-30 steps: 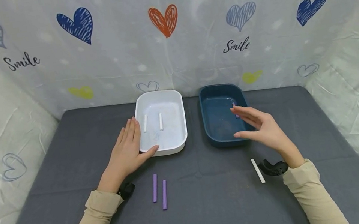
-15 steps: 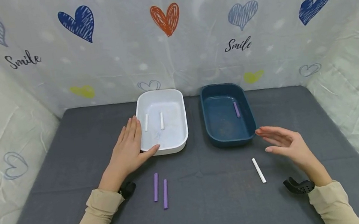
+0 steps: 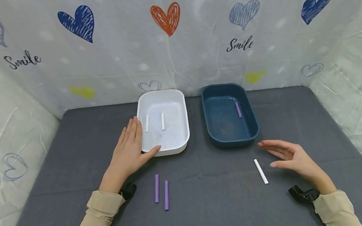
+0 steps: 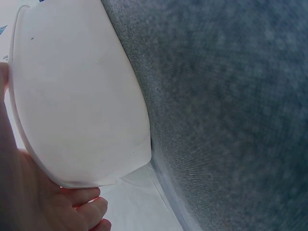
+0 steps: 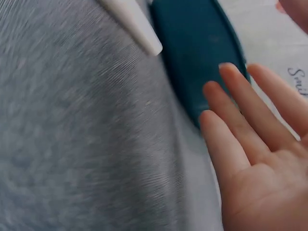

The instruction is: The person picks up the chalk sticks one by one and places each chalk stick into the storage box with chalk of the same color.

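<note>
My left hand (image 3: 126, 152) rests with straight fingers along the left side of a white tray (image 3: 184, 139), its thumb at the front rim. Two white chalk sticks (image 3: 163, 122) lie inside that tray. To the right, my right hand (image 3: 291, 155) hovers over the table with fingers parted and nothing between them. Just left of its fingertips a white chalk stick (image 3: 261, 171) lies on the cloth; the right wrist view shows this white stick (image 5: 134, 24) near the dark blue tray (image 5: 192, 53). One purple chalk stick (image 3: 238, 109) is in the blue tray.
Two purple chalk sticks (image 3: 166, 195) lie on the grey tablecloth (image 3: 213, 204) in front of the white tray. A white curtain (image 3: 204, 26) printed with hearts hangs behind the table's back edge, close to both trays.
My right hand has withdrawn from over the blue tray, moving right and toward me, and now stands beside the white chalk stick. The left hand stays at the white tray.
</note>
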`<state>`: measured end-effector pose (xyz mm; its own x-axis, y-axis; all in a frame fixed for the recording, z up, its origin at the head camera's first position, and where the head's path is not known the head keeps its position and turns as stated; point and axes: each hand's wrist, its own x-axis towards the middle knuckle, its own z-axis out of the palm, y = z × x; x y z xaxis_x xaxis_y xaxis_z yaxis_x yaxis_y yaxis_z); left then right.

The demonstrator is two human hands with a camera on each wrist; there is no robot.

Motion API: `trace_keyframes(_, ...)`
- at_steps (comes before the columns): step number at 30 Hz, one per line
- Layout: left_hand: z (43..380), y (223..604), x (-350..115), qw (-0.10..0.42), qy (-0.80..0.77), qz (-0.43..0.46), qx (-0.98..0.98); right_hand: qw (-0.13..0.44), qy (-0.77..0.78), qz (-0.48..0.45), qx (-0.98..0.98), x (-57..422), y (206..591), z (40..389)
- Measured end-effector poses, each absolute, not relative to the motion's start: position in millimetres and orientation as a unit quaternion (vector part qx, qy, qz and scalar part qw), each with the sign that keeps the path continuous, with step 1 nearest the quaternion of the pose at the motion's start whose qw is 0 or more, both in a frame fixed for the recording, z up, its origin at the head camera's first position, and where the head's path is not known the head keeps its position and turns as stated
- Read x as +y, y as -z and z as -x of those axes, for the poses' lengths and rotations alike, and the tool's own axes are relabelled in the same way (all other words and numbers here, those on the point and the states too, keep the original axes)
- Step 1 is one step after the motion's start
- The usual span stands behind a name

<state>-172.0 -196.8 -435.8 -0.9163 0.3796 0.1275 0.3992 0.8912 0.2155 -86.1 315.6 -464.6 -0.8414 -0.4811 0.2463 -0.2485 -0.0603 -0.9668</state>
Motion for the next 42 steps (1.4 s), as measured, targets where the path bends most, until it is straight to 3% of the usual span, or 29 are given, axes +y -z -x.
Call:
trace_keyframes(12,171.5,436.1,-194.8,0.041,0.124,0.2,-0.971,0.164,0.556,0.281,0.765,312.9,472.6,80.6)
trace_keyframes(22,171.1,434.3,-195.1,0.042,0.122,0.202,-0.971,0.153,0.469,0.292,0.819,306.8,474.4,77.3)
trace_keyframes(42,169.7,433.1,-195.6,0.042,0.121,0.199,-0.972,0.133,0.444,0.282,0.84,303.5,474.6,78.1)
